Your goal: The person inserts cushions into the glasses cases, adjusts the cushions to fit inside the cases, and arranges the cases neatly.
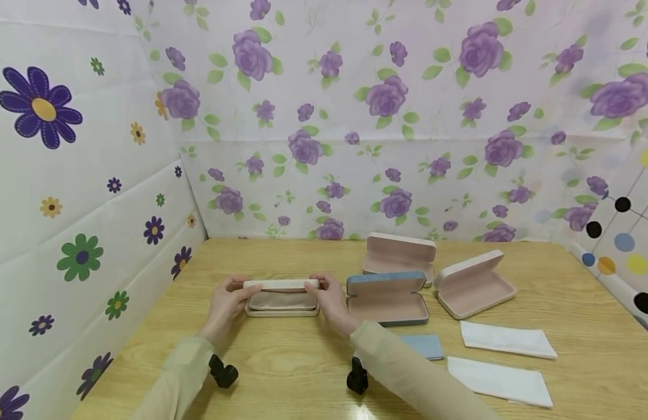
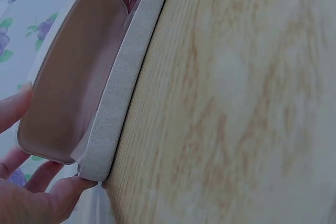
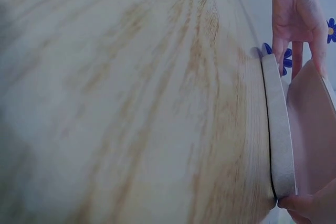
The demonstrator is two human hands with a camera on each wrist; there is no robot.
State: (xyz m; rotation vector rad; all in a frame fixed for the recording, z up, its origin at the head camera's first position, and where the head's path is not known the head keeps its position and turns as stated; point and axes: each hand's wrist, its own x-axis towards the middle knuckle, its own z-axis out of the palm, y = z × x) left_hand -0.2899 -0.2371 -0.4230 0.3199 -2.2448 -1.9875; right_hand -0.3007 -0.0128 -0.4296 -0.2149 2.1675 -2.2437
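A pale beige glasses case (image 1: 282, 313) sits on the table with its lid partly raised, the open side towards me. Inside lies a greyish-pink cloth (image 1: 283, 301). My left hand (image 1: 225, 304) grips the case at its left end, thumb on the lid's front edge. At the opposite end my right hand (image 1: 334, 304) holds it the same way. In the left wrist view the pink lining (image 2: 79, 72) and the case's pale front wall (image 2: 123, 82) show between both hands. The right wrist view shows the front wall (image 3: 281, 129) resting on the wood.
Right of my hands stand three opened cases: a blue one (image 1: 386, 321), a pale one behind it (image 1: 399, 248) and another pale one (image 1: 476, 291). Nearer me lie a blue cloth (image 1: 426, 346) and two white cloths (image 1: 504, 338). Flowered sheets (image 1: 324, 192) border the wooden table (image 1: 282, 367).
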